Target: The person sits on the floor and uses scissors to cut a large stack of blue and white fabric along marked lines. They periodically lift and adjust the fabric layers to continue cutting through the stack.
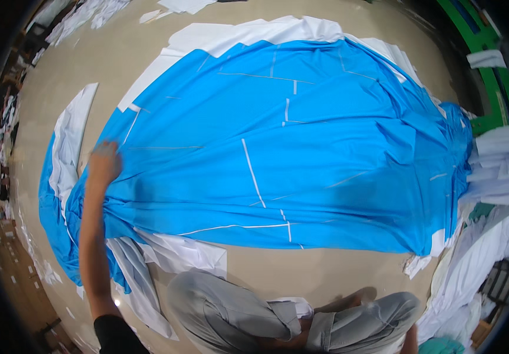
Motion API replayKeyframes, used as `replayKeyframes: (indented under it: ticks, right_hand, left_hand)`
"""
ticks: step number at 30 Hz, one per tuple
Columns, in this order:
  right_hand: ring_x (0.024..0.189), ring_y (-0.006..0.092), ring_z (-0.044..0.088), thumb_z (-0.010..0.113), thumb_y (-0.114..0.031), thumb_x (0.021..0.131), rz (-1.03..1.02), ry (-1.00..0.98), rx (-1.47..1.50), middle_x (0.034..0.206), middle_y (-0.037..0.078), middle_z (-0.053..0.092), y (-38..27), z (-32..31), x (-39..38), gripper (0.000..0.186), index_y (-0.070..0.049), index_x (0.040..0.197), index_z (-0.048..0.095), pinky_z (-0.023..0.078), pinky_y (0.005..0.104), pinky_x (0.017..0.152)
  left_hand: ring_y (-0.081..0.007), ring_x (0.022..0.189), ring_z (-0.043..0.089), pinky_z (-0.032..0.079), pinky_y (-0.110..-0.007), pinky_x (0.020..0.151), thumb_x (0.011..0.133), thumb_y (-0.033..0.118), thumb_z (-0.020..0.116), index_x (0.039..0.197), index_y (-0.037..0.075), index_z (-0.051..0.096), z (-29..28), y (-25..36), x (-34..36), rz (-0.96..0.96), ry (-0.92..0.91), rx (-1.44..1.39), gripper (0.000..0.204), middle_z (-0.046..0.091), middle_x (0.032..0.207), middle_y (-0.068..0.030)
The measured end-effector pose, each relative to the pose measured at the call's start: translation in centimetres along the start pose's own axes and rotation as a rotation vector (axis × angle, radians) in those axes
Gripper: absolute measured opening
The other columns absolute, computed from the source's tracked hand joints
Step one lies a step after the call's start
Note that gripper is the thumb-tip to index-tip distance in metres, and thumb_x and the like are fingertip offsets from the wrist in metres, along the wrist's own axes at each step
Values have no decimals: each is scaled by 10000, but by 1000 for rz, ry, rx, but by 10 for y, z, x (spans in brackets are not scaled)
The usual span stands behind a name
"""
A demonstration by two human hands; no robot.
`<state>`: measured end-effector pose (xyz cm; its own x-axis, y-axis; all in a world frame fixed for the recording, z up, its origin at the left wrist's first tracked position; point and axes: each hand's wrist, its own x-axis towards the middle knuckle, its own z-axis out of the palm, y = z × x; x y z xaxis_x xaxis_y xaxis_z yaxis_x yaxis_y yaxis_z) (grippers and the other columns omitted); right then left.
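Observation:
A large blue cloth (207, 135) with thin white lines is spread in folds over the floor in front of me. My left hand (107, 160), arm stretched forward, is closed on the cloth near its left side, where the folds draw together; motion blurs the fingers slightly. Beyond the hand, part of the blue fabric bunches up with a white cloth strip (71, 138) on it. A bit of skin (410, 341) beside my right knee seems to be my right arm or hand; its fingers do not show.
White cloth (248, 32) lies under the far edge of the blue one. More white pieces (192, 253) lie by my crossed legs (225, 312). White fabric (478, 253) is heaped at the right, near a green metal frame (493, 88). Brown boxes (18, 277) stand at the left.

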<state>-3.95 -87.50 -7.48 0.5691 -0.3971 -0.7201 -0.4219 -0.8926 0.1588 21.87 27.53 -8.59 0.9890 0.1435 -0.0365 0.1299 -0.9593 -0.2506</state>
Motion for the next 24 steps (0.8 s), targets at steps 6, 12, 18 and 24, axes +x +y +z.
replayKeyframes:
  ticks: [6, 12, 18, 24]
  right_hand:
    - [644, 299, 616, 636, -186, 989, -476, 546, 137, 709, 204, 629, -321, -205, 67, 242, 38, 904, 598, 451, 474, 611]
    - [992, 473, 648, 639, -367, 971, -924, 1100, 48, 1133, 270, 668, -611, -129, 93, 465, 34, 1207, 629, 547, 526, 812]
    - [809, 426, 675, 550, -240, 968, -1157, 461, 503, 916, 218, 677, -821, -65, -49, 197, -51, 987, 602, 519, 548, 668]
    - [1100, 456, 645, 508, -430, 1042, -1321, 210, 499, 1193, 271, 668, -776, -113, -49, 458, -18, 1201, 628, 510, 544, 937]
  left_hand:
    - [-388, 1467, 376, 248, -717, 1127, 990, 536, 570, 1487, 206, 538, -27, 198, 89, 74, 338, -376, 598, 437, 1577, -164]
    - [-362, 1562, 203, 50, -766, 1161, 1004, 679, 424, 1628, 331, 282, 72, 61, 93, -243, 144, -73, 728, 226, 1702, -97]
    - [-407, 1531, 265, 230, -501, 1235, 1032, 602, 446, 1595, 89, 351, 56, -15, 31, -442, 131, -501, 767, 338, 1624, -247]
    - [-423, 1535, 246, 224, -485, 1243, 1069, 409, 489, 1600, 177, 371, 14, 98, -55, -239, -70, -273, 592, 267, 1659, -234]
